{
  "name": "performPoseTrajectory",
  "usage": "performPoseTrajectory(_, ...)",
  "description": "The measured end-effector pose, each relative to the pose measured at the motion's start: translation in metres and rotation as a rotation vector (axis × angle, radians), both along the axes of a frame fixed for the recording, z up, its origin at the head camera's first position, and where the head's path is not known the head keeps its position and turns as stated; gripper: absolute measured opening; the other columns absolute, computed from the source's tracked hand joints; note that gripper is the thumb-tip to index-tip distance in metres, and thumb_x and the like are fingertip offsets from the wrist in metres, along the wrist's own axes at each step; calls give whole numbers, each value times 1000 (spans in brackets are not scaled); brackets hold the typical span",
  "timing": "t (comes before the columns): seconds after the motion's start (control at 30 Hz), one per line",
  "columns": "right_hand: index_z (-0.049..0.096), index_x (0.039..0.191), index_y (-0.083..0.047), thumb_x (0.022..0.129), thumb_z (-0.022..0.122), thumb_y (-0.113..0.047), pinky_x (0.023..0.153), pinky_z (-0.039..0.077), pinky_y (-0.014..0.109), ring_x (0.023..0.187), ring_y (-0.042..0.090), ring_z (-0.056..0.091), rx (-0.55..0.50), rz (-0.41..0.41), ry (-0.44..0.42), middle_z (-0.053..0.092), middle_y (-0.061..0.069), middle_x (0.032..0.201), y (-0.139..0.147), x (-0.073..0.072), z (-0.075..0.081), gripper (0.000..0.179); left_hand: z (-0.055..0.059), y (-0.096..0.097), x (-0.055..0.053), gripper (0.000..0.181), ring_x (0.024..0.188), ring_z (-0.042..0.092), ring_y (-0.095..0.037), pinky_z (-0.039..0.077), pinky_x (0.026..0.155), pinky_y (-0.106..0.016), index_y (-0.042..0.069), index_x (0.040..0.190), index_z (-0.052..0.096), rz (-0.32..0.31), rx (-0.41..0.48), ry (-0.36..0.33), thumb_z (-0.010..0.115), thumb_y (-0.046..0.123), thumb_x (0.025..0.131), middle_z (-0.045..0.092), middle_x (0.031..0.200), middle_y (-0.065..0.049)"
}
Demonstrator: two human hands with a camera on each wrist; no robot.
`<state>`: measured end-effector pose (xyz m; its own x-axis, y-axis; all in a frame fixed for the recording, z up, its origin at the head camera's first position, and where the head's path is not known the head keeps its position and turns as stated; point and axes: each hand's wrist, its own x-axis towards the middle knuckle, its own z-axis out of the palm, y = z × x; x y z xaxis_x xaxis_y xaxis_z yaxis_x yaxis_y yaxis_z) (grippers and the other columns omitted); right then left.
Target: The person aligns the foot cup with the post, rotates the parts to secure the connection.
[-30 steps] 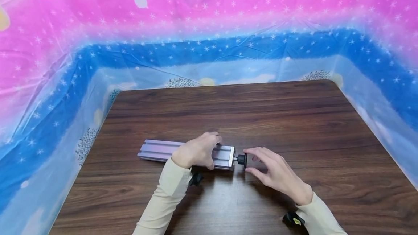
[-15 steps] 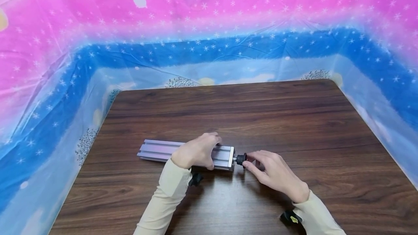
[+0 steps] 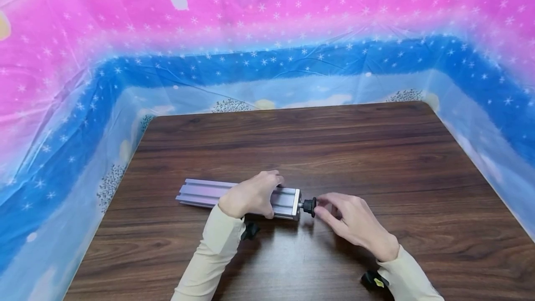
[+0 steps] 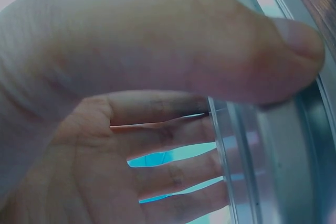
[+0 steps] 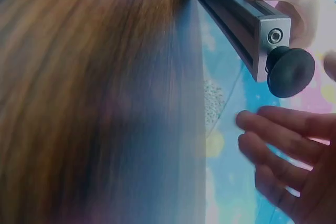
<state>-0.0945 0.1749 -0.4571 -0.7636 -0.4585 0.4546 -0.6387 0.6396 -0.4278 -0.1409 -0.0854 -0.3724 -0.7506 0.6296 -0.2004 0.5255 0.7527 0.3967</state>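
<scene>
A silver aluminium extrusion [image 3: 205, 191] lies across the table, with a metal plate capping its right end. My left hand [image 3: 251, 194] grips it from above, thumb [image 4: 157, 45] along one side and fingers stretched down the other. Out of the end plate [image 5: 263, 51] sticks a short threaded stud bearing a black levelling foot [image 3: 309, 206] with a round, flat disc. My right hand [image 3: 355, 219] is just right of that disc, fingers loosely bent. In the right wrist view its fingers [image 5: 278, 145] and thumb stand apart from the disc, with a gap visible.
The dark wood-grain table [image 3: 334, 147] reaches out on all sides of the extrusion. A patterned pink and blue cloth [image 3: 267, 64] hangs behind it and along both sides. Small black wrist devices [image 3: 375, 280] sit under both sleeves.
My right fingers closed in from a wider spread toward the black disc, then drew back slightly to the right. The foot's angle has shifted slightly. My left hand keeps its grip in place.
</scene>
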Motion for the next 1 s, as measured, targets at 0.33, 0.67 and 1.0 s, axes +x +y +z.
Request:
performPoseTrajectory(0.33,63,132,-7,76,88,-21,75,54,25,89,10,64,-69,129,120,71,3,117,0,-2,-3,62,4,0,0,64,92,55,-19,51,81,-33,-3,124,64,-7,-11,-10,87,1,64,64,115,-9)
performPoseTrajectory(0.67,73,107,-13,87,79,-31,63,51,21,73,4,62,-28,63,66,70,-5,85,-2,-3,-1,28,4,1,1,65,90,55,-17,51,79,-31,-4,123,64,-11,3,-3,86,-2,62,65,116,-10)
performPoseTrajectory(1.0,63,61,-25,99,62,-30,54,40,21,51,-5,38,43,27,106,47,-21,52,-6,-7,-3,37,5,3,2,66,91,55,-17,51,80,-31,-3,124,64,-11,-17,-8,86,0,63,64,114,-8)
